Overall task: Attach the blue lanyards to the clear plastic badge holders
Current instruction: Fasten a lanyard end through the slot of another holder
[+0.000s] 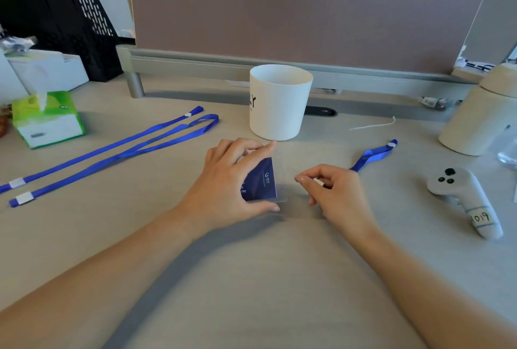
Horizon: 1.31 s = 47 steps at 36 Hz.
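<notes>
My left hand (229,180) grips a clear plastic badge holder (285,180) with a dark blue card (261,179) inside it, held just above the desk in the middle. My right hand (333,192) pinches the white clip end of a blue lanyard (372,154) right beside the holder's clear end. That lanyard trails up and to the right behind my hand. Two more blue lanyards (117,150) lie stretched across the desk on the left, each with a white clip near the left edge.
A white cup (279,102) stands just beyond my hands. A green tissue box (47,119) sits far left, a grey controller (464,197) on the right and a cream canister (481,113) at the far right. A divider panel (305,18) closes off the back.
</notes>
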Available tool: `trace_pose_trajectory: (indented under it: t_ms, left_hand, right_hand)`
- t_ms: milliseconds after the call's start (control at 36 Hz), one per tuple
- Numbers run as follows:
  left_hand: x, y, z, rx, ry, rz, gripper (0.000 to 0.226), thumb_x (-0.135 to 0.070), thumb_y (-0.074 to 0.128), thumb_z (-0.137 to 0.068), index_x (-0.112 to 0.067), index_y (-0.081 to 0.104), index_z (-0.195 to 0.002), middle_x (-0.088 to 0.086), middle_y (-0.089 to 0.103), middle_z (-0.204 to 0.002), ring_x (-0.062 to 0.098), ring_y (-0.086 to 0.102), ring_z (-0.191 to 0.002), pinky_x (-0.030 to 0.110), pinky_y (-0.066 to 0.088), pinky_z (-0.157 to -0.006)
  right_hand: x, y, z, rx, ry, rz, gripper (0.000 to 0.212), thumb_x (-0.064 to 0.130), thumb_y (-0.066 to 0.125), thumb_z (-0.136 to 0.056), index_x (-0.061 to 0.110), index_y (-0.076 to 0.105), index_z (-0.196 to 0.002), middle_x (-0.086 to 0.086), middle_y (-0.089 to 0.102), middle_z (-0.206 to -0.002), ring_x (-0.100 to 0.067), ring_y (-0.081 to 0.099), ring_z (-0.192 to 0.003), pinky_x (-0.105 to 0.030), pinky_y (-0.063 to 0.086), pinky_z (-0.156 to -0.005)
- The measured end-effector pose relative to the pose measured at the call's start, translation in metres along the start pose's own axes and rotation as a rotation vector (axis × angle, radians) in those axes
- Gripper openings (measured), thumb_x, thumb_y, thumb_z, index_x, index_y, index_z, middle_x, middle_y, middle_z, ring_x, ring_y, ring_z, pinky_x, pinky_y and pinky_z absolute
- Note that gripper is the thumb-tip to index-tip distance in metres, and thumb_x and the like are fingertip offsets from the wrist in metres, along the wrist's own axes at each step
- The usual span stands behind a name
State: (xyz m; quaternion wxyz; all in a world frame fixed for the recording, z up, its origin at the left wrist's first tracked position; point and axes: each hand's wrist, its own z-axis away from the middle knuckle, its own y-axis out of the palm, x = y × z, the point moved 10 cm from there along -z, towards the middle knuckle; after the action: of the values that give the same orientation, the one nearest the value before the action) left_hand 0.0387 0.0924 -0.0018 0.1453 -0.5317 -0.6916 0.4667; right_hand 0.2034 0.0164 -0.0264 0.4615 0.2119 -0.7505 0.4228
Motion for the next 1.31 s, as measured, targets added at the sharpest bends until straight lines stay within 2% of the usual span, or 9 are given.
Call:
trace_pose_trajectory:
  t_ms: [250, 361, 611, 722, 833, 1000, 1111, 1194, 1306]
  left_hand:
    - [-0.001, -0.002, 0.000, -0.001, -0.001, -0.015, 0.102, -0.069, 0.075, -0.063, -0.033, 0.035, -0.149, -0.014, 0.041, -0.134, 0.007, 0.034, -0.118, 0.024, 0.021, -0.105]
    - [0.001, -0.002, 0.001, 0.011, -0.004, -0.017, 0.101, -0.067, 0.076, -0.064, -0.032, 0.035, -0.149, -0.013, 0.041, -0.135, 0.009, 0.034, -0.121, 0.025, 0.022, -0.105]
    - [-0.001, -0.002, 0.001, 0.019, 0.005, -0.011, 0.102, -0.066, 0.078, -0.063, -0.033, 0.035, -0.149, -0.015, 0.040, -0.134, 0.009, 0.034, -0.121, 0.029, 0.024, -0.107]
    - [-0.003, 0.000, 0.001, 0.042, 0.019, -0.015, 0.099, -0.066, 0.078, -0.062, -0.034, 0.037, -0.146, -0.018, 0.038, -0.137, 0.008, 0.032, -0.125, 0.028, 0.023, -0.108]
    - [-0.007, -0.001, 0.001, 0.031, 0.042, 0.009, 0.093, -0.059, 0.082, -0.061, -0.030, 0.042, -0.140, -0.020, 0.036, -0.147, 0.008, 0.029, -0.135, 0.023, 0.016, -0.112]
    - [-0.010, -0.001, 0.001, 0.070, 0.023, 0.066, 0.087, -0.058, 0.084, -0.059, -0.037, 0.041, -0.131, -0.031, 0.042, -0.123, -0.005, 0.038, -0.111, 0.023, 0.027, -0.101]
    - [-0.007, -0.002, -0.001, 0.082, -0.010, 0.187, 0.075, -0.061, 0.074, -0.069, -0.038, 0.045, -0.134, -0.027, 0.050, -0.123, -0.004, 0.043, -0.114, 0.022, 0.029, -0.100]
    - [0.000, -0.003, -0.002, 0.052, -0.045, 0.239, 0.055, -0.047, 0.067, -0.081, -0.039, 0.050, -0.133, -0.025, 0.057, -0.123, 0.000, 0.047, -0.114, 0.029, 0.035, -0.102]
    - [0.002, -0.011, -0.003, -0.003, -0.074, 0.278, 0.043, -0.041, 0.068, -0.087, -0.037, 0.058, -0.128, -0.026, 0.063, -0.117, -0.002, 0.050, -0.102, 0.033, 0.042, -0.096]
  right_hand:
    - [0.003, 0.001, 0.001, -0.007, -0.044, 0.019, 0.012, 0.027, 0.069, -0.086, 0.025, 0.072, -0.075, 0.007, 0.054, -0.048, -0.007, 0.039, -0.043, -0.015, 0.033, -0.044]
    - [0.007, 0.002, 0.003, 0.022, -0.069, 0.025, 0.011, 0.025, 0.068, -0.086, 0.023, 0.073, -0.076, -0.002, 0.057, -0.055, -0.007, 0.035, -0.043, -0.013, 0.030, -0.044]
    - [0.011, 0.007, 0.006, 0.072, -0.093, -0.007, 0.014, 0.020, 0.065, -0.088, 0.023, 0.075, -0.079, 0.003, 0.068, -0.068, -0.007, 0.032, -0.046, -0.014, 0.030, -0.047]
    - [0.013, 0.010, 0.007, 0.108, -0.096, -0.035, 0.015, 0.019, 0.062, -0.090, 0.021, 0.074, -0.081, 0.020, 0.058, -0.054, -0.007, 0.032, -0.046, -0.011, 0.027, -0.047]
    - [0.014, 0.015, 0.009, 0.145, -0.104, -0.066, 0.012, 0.023, 0.065, -0.089, 0.023, 0.073, -0.080, 0.014, 0.043, -0.048, -0.006, 0.029, -0.048, -0.012, 0.026, -0.047]
    - [0.019, 0.019, 0.011, 0.185, -0.089, -0.149, 0.009, 0.018, 0.076, -0.081, 0.022, 0.070, -0.075, -0.006, 0.045, -0.059, -0.014, 0.027, -0.052, -0.022, 0.024, -0.046]
    - [0.018, 0.017, 0.009, 0.179, -0.087, -0.187, 0.010, 0.012, 0.075, -0.081, 0.019, 0.071, -0.074, 0.003, 0.061, -0.065, -0.018, 0.035, -0.056, -0.023, 0.030, -0.052]
    - [0.017, 0.017, 0.009, 0.187, -0.082, -0.213, 0.009, 0.008, 0.074, -0.082, 0.014, 0.071, -0.076, 0.016, 0.057, -0.053, -0.003, 0.036, -0.047, -0.014, 0.032, -0.049]
    - [0.019, 0.019, 0.009, 0.201, -0.091, -0.224, 0.007, 0.006, 0.073, -0.083, 0.010, 0.071, -0.078, 0.019, 0.059, -0.055, 0.001, 0.045, -0.047, -0.008, 0.034, -0.050]
